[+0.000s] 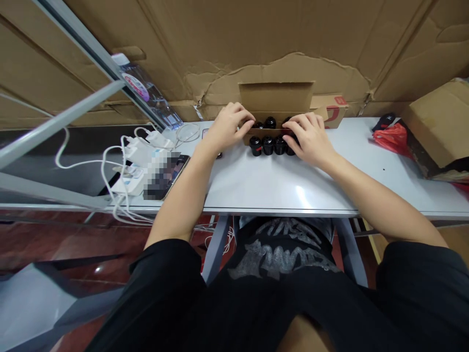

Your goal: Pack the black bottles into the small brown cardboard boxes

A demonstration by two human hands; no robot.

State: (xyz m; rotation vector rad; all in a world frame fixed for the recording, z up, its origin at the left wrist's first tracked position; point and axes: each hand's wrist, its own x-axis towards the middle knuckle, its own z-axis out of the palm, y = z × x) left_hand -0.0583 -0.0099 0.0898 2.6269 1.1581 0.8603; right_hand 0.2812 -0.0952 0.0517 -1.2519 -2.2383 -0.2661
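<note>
A small open cardboard box [275, 98] stands against the back of the desk, its tall flap upright. Inside show a few black, capped cylinders [270, 122]. In front of the box, several similar black cylinders [268, 145] stand in a row. My left hand [231, 124] has thumb and fingers closed at the box's left end. At its right end my right hand [309, 137] is bent over the front wall, fingers inside and thumb outside. That hand partly covers the row's right end and a dark cylinder in the box.
A closed carton [330, 111] sits behind my right hand. Further right are a red plastic bag [394, 140] and a larger cardboard box [441, 124]. To the left are a phone [175, 171], white cables with power strips [130, 181], a water bottle [148, 93] and a metal frame [62, 120].
</note>
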